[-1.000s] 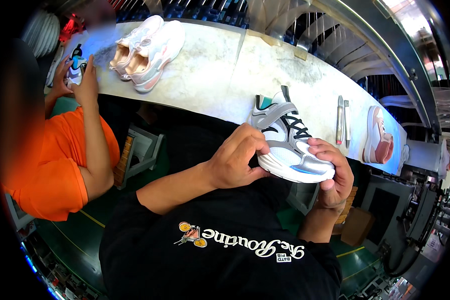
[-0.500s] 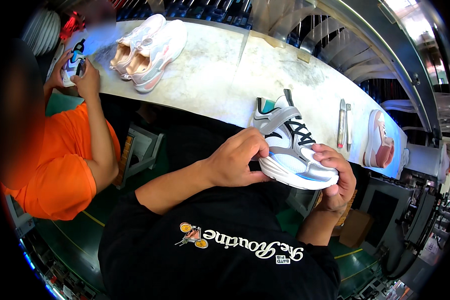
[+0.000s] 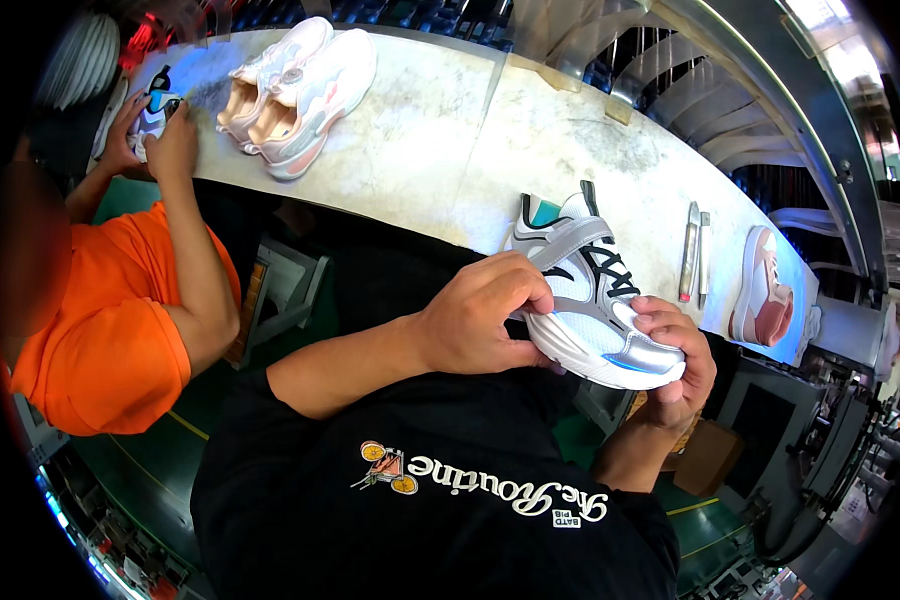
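Observation:
Between my hands, at the near edge of the worktable, is a white and grey sneaker [image 3: 582,289] with black laces, a grey strap and a thick white sole. Its toe points toward my right and slightly down, and its collar faces the table. My left hand [image 3: 485,312] grips the midsole on the near side, thumb under the sole edge. My right hand [image 3: 682,352] is wrapped round the toe, fingers on top and thumb low by the sole. The palm sides of both hands are hidden.
On the pale worktable [image 3: 420,140] stand a pair of white-pink sneakers [image 3: 315,95] at left and a pink-white shoe [image 3: 762,290] at right. A cutter knife [image 3: 689,252] and a white pen-like tool [image 3: 704,258] lie near the right. A co-worker in an orange shirt [image 3: 120,330] handles another shoe.
The sneaker and both my hands sit slightly lower and farther right in view; my grip looks the same. The co-worker's hands have shifted a little on their shoe.

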Demonstrator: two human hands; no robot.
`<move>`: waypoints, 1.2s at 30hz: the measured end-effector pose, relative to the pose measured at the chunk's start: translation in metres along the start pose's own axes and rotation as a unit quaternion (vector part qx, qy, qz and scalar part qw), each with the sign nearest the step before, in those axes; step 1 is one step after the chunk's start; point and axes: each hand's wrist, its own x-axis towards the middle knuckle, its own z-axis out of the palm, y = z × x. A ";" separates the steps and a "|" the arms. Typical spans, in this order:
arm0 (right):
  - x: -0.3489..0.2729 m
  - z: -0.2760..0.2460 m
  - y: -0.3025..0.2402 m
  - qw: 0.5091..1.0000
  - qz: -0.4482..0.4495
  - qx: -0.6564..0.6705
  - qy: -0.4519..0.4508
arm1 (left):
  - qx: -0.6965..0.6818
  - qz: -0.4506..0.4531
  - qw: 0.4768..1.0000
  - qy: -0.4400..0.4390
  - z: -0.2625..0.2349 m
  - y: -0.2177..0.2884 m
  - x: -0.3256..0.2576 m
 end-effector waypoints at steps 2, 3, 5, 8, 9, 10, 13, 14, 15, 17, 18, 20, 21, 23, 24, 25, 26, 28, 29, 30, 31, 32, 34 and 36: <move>0.001 -0.002 0.000 1.000 -0.005 -0.009 -0.010 | 0.000 0.001 1.000 -0.002 -0.004 0.000 0.003; 0.001 -0.003 0.000 1.000 -0.008 -0.014 -0.016 | -0.004 -0.019 1.000 -0.010 -0.005 0.001 0.003; 0.000 -0.006 0.004 1.000 -0.012 0.007 -0.019 | -0.013 -0.057 0.998 -0.028 -0.005 0.004 0.003; -0.004 -0.011 0.013 0.999 0.005 0.036 0.011 | 0.008 -0.085 0.996 -0.014 0.002 0.006 0.004; -0.006 -0.011 0.015 0.999 0.013 0.046 0.027 | 0.029 -0.062 0.998 0.005 0.007 0.006 0.002; -0.007 -0.010 0.015 0.998 0.018 0.046 0.037 | 0.050 -0.040 0.998 0.025 0.013 0.005 -0.001; -0.010 -0.005 0.014 0.997 0.025 0.049 0.060 | 0.074 -0.031 0.996 0.039 0.017 0.005 -0.004; -0.010 -0.004 0.013 0.997 0.024 0.048 0.059 | 0.074 -0.038 0.996 0.036 0.017 0.007 -0.006; -0.010 -0.003 0.013 0.997 0.023 0.046 0.059 | 0.056 -0.091 0.994 0.002 0.015 0.012 -0.009; -0.008 -0.001 0.010 0.998 0.021 0.037 0.052 | 0.020 -0.193 0.979 -0.067 0.008 0.027 -0.017; -0.005 0.000 0.007 0.998 0.021 0.030 0.046 | -0.009 -0.222 0.971 -0.084 0.007 0.033 -0.020; -0.001 0.004 0.002 0.999 0.018 0.017 0.037 | -0.020 -0.217 0.974 -0.070 0.007 0.034 -0.028; 0.000 0.007 0.000 0.999 0.015 0.011 0.035 | -0.009 -0.186 0.981 -0.053 0.006 0.032 -0.028; 0.003 0.011 -0.002 0.999 0.012 0.005 0.036 | 0.015 -0.125 0.992 -0.016 0.002 0.025 -0.026; 0.004 0.011 -0.002 1.000 0.009 0.002 0.028 | 0.013 -0.098 0.995 -0.006 0.001 0.020 -0.024; 0.004 0.009 -0.002 1.000 0.005 -0.001 0.021 | 0.010 -0.072 0.997 0.004 0.002 0.013 -0.022; 0.006 0.008 -0.002 1.000 0.001 -0.003 0.014 | 0.009 -0.045 0.999 0.013 0.002 0.007 -0.019; 0.007 0.007 -0.005 1.000 -0.005 -0.011 0.001 | 0.001 -0.023 1.000 0.014 0.001 0.001 -0.017; 0.007 0.008 -0.004 1.000 -0.006 -0.013 0.003 | -0.002 -0.020 1.000 0.013 0.000 0.000 -0.016; 0.006 0.009 -0.004 1.000 -0.006 -0.016 0.005 | -0.005 -0.017 1.000 0.012 -0.001 -0.001 -0.016; 0.005 0.009 -0.004 1.000 -0.008 -0.014 0.002 | -0.010 -0.009 1.000 0.015 -0.001 -0.002 -0.015; 0.003 0.008 -0.003 1.000 -0.010 -0.011 -0.001 | -0.015 -0.002 1.000 0.018 0.000 -0.003 -0.014; 0.002 0.008 -0.001 1.000 -0.011 -0.009 -0.001 | -0.020 0.006 1.000 0.020 0.001 -0.005 -0.013; 0.001 0.009 -0.001 1.000 -0.010 -0.009 0.004 | -0.022 0.007 1.000 0.017 0.001 -0.005 -0.012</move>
